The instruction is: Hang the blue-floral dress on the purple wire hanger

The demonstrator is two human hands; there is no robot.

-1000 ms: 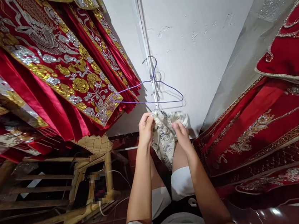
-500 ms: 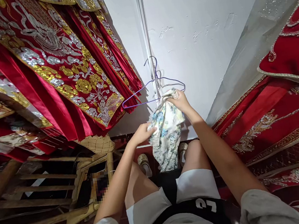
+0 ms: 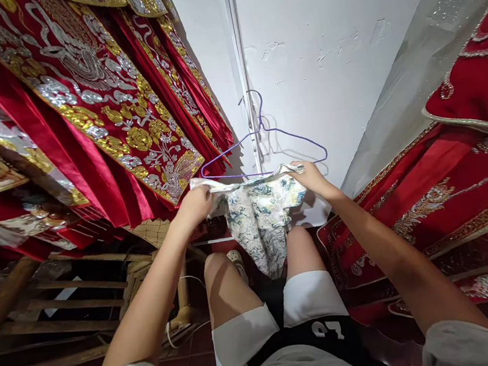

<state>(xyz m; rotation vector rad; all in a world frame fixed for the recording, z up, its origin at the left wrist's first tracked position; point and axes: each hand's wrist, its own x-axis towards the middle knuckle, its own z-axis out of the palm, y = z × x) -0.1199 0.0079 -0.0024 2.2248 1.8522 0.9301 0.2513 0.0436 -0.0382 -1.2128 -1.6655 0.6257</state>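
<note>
A small floral garment [image 3: 256,217], white with blue and green print, is stretched out between my two hands just below a purple wire hanger [image 3: 261,146]. The hanger hangs by its hook from a white vertical rail [image 3: 240,66] on the wall. My left hand [image 3: 196,203] is closed on the garment's left top corner. My right hand [image 3: 309,177] is closed on its right top corner, close to the hanger's bottom bar. The cloth droops down between my knees.
Red satin robes with gold and silver embroidery [image 3: 99,111] hang at the left, and more of them [image 3: 457,194] at the right. A bamboo stool [image 3: 149,276] and wooden slats stand low on the left. Behind is a white wall [image 3: 321,51]; below, a red tiled floor.
Both hands have moved apart and up, spreading the bunched garment wide under the hanger. The hanger has swung to sit level, more to the right.
</note>
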